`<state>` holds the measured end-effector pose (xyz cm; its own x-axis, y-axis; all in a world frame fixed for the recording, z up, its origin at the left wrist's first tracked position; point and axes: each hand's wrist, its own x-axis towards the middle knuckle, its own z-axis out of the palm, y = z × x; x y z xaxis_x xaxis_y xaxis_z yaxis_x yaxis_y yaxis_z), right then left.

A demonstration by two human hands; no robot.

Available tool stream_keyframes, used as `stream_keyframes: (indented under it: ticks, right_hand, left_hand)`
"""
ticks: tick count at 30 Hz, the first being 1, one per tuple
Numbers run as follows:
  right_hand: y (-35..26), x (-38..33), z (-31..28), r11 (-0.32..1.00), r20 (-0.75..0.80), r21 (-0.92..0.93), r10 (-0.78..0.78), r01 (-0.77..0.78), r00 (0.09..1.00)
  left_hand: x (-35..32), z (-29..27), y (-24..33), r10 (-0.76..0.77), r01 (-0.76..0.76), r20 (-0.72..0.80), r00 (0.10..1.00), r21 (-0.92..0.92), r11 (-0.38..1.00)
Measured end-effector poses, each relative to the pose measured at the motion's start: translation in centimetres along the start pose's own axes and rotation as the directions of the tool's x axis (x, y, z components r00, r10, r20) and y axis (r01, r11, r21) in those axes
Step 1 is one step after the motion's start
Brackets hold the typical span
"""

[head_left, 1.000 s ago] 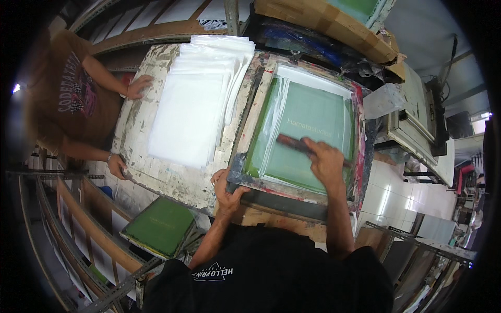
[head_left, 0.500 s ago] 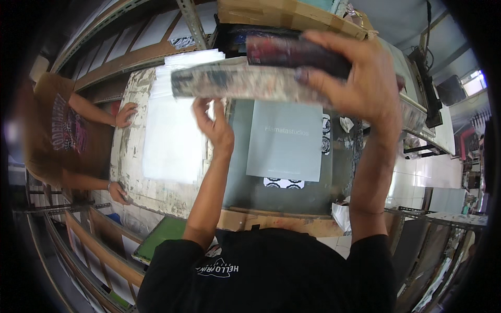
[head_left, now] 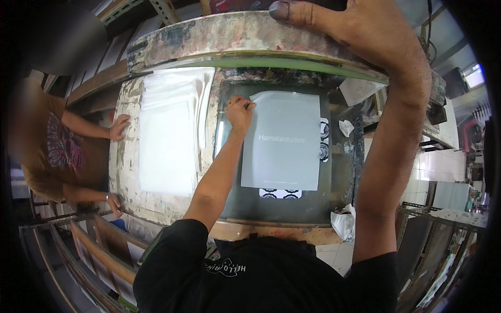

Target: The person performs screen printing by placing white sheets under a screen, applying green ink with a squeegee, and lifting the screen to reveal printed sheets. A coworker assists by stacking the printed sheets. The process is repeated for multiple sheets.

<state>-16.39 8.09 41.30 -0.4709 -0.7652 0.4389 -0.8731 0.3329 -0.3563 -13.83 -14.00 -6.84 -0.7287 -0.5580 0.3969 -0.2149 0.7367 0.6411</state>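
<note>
My left hand (head_left: 240, 112) is closed, its fingers pinched on the upper left corner of a pale grey translucent plastic bag (head_left: 282, 161) printed with light lettering. That corner is curled up from the dark, smooth board (head_left: 235, 195) on which the bag lies flat. High at the upper right, my right hand (head_left: 365, 31) grips the paint-stained edge of a printing screen frame (head_left: 219, 39), its smudged thumb on the near face. Its other fingers are out of sight. The frame stands raised over the far side of the board, a greenish underside showing.
A stack of white bags (head_left: 167, 141) lies left of the board. Across the table, a co-worker's hand (head_left: 120, 128) and other hand (head_left: 114, 205) rest at its left edge. Black-and-white patterned stickers (head_left: 281, 193) poke from under the bag. Crumpled paper (head_left: 343, 223) sits at the near right corner.
My right hand has brought the frame up closer to the camera. My left hand has come from beneath the frame's edge to the bag's upper left corner, which now curls up.
</note>
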Motion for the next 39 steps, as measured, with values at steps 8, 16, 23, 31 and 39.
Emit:
stream_keyframes:
  ticks: [8, 16, 23, 31, 39]
  right_hand:
    - [1.2, 0.1, 1.6, 0.992, -0.106, -0.118, -0.059, 0.046, 0.993]
    - [1.0, -0.4, 3.3, 0.965, -0.3, -0.238, -0.18, 0.11, 0.937]
    - [6.3, 0.3, 2.0, 0.978, -0.145, -0.144, 0.133, -0.153, 0.981]
    - [9.1, 0.8, 1.9, 0.989, -0.047, -0.121, 0.074, -0.079, 0.996]
    - [7.1, 0.5, 2.0, 0.987, -0.077, -0.048, 0.152, -0.156, 0.985]
  left_hand:
    - [-1.0, -3.6, 3.6, -0.168, 0.127, -0.08, 0.983, -0.367, 0.921]
    - [-2.6, -15.7, -3.3, -0.382, 0.253, -0.317, 0.868, -0.379, 0.89]
    - [-8.1, -27.5, -15.1, -0.393, 0.305, -0.643, 0.657, -0.249, 0.919]
    - [-15.5, -37.6, -21.5, -0.326, 0.61, -0.907, 0.266, -0.103, 0.786]
    - [-16.7, -31.0, -11.9, 0.069, 0.079, -0.363, 0.929, 0.379, 0.922]
